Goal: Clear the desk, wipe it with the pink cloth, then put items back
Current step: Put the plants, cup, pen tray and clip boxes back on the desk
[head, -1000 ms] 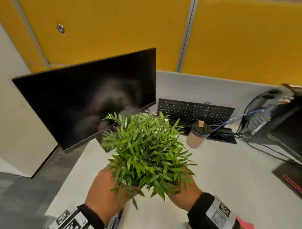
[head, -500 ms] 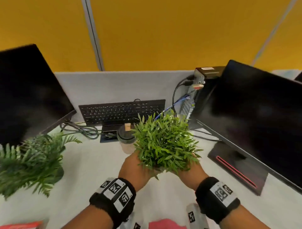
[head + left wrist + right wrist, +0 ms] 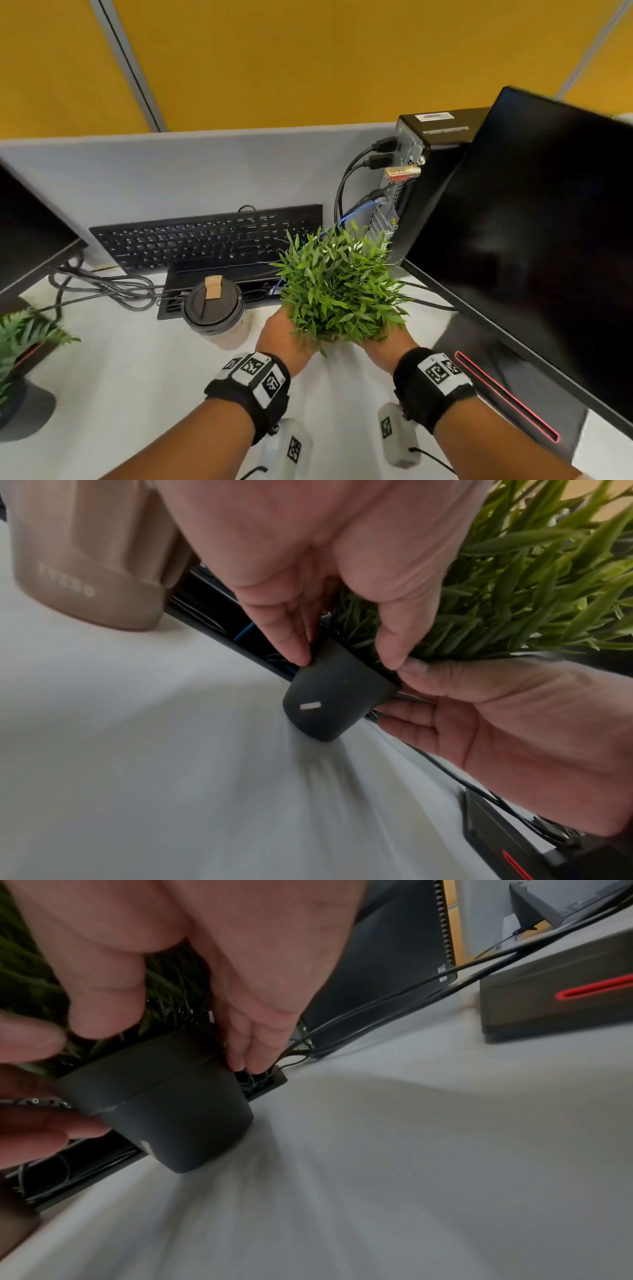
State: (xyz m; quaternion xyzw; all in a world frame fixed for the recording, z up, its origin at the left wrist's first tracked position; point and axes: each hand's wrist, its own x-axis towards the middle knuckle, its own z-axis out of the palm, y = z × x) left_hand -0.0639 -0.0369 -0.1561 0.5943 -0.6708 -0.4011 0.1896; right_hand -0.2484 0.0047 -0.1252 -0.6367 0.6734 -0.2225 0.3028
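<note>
Plant pot (image 3: 329, 702) between left hand (image 3: 286, 337) and right hand (image 3: 385, 347), above desk (image 3: 137, 394)

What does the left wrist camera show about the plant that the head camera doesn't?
Only the left wrist view shows the dark pot with its small white label, fingertips on its rim, and its base low over the desk. Only the head view shows the keyboard, both monitors and a second plant at left. Both show the left hand, right hand, leafy plant and tan cup.
</note>
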